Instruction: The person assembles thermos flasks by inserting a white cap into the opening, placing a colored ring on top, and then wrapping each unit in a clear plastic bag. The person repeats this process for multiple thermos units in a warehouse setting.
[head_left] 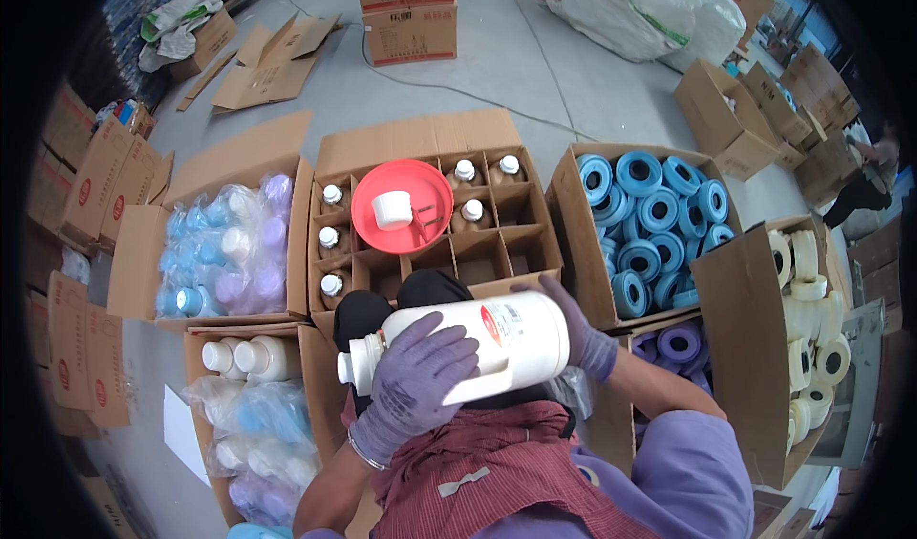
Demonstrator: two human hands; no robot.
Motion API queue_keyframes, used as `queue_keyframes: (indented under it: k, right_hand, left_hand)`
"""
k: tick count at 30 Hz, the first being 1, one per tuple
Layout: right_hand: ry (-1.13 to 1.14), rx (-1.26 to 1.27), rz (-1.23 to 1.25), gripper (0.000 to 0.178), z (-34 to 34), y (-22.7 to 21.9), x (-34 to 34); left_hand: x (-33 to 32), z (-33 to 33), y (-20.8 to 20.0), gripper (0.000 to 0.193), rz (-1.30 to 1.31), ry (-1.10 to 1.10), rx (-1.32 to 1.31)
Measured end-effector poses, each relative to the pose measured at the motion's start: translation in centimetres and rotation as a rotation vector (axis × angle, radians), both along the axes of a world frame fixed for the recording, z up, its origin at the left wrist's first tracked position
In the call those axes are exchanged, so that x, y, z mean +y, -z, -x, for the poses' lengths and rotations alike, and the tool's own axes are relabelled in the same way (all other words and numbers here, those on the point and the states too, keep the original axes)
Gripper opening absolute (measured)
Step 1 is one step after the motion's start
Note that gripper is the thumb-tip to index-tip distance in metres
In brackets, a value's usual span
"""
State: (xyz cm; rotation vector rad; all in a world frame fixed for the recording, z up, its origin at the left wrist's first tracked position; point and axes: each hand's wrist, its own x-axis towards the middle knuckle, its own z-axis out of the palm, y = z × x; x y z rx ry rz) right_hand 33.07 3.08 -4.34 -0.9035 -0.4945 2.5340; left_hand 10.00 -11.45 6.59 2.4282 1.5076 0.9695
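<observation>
A large white plastic bottle point(497, 338) with a red-marked label lies sideways across my lap, its white cap pointing left. My left hand point(413, 386), in a purple glove, wraps over the bottle's neck end near the cap. My right hand point(573, 329), also gloved in purple, grips the bottle's base on the right. Just beyond the bottle stands an open divided carton point(435, 138) with several small white-capped brown bottles point(331, 238) in its cells. A red round funnel-like dish point(377, 190) with a white cup point(392, 209) in it rests on top of that carton.
Left carton holds bagged blue and purple bottles point(224, 252). A lower-left box holds white bottles point(244, 355). Right cartons hold blue tape rolls point(650, 204), purple rolls point(673, 340) and cream rolls point(812, 319). Stacked cartons point(409, 13), flattened cardboard point(272, 61) and a big white bag point(640, 4) lie beyond.
</observation>
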Motion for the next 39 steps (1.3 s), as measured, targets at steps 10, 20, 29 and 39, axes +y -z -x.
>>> queue_keyframes:
  k: [10,20,29,39]
  right_hand:
    - [-0.034,-0.164,-0.106,0.074,2.5,-5.0,-0.6]
    - [-0.368,-0.183,-1.599,0.066,2.4,-6.9,1.7]
    - [-0.318,-0.127,-1.213,0.056,11.2,-6.9,3.4]
    - [-0.611,-1.086,-2.330,0.089,29.0,8.0,12.6]
  left_hand:
    - [-1.5,1.2,1.5,0.024,0.305,-0.307,-0.504]
    - [-4.2,2.3,6.4,0.023,0.774,-0.505,-1.468]
    - [-5.2,5.8,5.3,0.024,0.123,-0.803,-1.004]
    - [-3.3,14.0,9.3,0.039,-0.194,-0.904,-0.975]
